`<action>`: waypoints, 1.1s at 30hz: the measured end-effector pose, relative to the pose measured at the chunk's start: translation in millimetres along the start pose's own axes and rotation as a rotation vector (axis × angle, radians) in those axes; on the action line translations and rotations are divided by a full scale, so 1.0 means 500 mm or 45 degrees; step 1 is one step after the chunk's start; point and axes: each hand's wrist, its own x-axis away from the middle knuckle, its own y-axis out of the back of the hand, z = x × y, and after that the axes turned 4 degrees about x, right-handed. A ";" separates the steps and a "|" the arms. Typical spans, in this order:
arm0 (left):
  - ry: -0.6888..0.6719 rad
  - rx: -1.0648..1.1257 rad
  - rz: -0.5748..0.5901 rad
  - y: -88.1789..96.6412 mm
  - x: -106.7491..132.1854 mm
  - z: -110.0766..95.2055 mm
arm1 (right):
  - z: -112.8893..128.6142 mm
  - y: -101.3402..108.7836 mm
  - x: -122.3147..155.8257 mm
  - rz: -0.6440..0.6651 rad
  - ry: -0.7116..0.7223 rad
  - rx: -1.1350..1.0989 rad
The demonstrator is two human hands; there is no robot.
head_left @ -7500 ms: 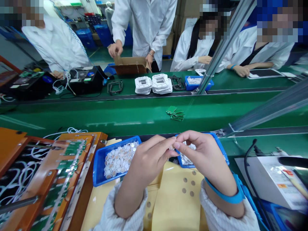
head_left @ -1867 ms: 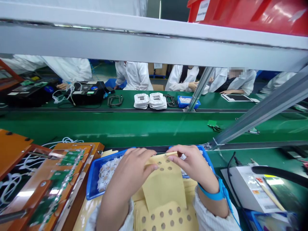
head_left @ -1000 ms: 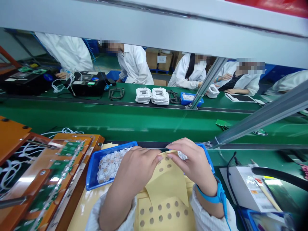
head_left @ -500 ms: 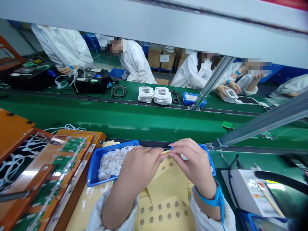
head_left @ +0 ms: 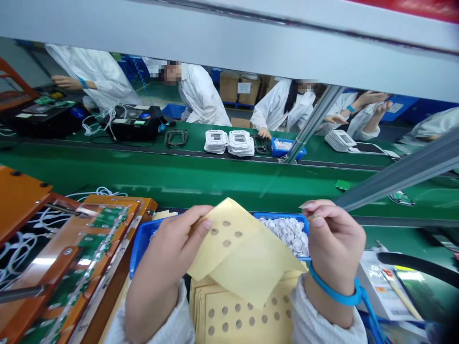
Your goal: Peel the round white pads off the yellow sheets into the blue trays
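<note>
My left hand pinches the edge of a yellow sheet that carries a few round grey stickers near its upper end. The sheet is tilted up in front of me. Off to its right, my right hand is raised with thumb and fingertips pressed together; anything between them is too small to make out. Below lies a stack of yellow sheets with rows of grey dots. Between my hands, a blue bin holds many small white round pieces. Another blue bin is partly hidden behind my left hand.
An orange fixture with green circuit boards stands at left. A metal post slants across the right, above a white box. Across the green bench, co-workers in white coats work near stacked white frames.
My hands have moved apart, the right one away to the right. My left hand has lifted and turned the yellow sheet, uncovering the right bin. A co-worker's hand now reaches toward the black frame.
</note>
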 end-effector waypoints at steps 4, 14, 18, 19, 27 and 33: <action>0.143 -0.081 0.267 -0.012 -0.027 0.035 | -0.011 0.017 -0.009 -0.052 -0.091 -0.094; -0.039 -0.213 1.019 -0.171 -0.069 0.050 | -0.009 0.032 -0.013 -0.044 -0.172 -0.102; -0.146 -0.179 1.152 -0.223 -0.059 0.019 | -0.011 0.032 -0.011 -0.029 -0.198 -0.083; -0.166 -0.185 1.156 -0.233 -0.055 0.010 | -0.012 0.031 -0.010 -0.015 -0.207 -0.083; -0.256 -0.263 1.108 -0.291 -0.036 -0.027 | -0.011 0.025 -0.009 0.078 -0.225 -0.070; -0.246 -0.246 1.045 -0.303 -0.046 -0.029 | -0.005 0.020 -0.010 0.137 -0.200 -0.049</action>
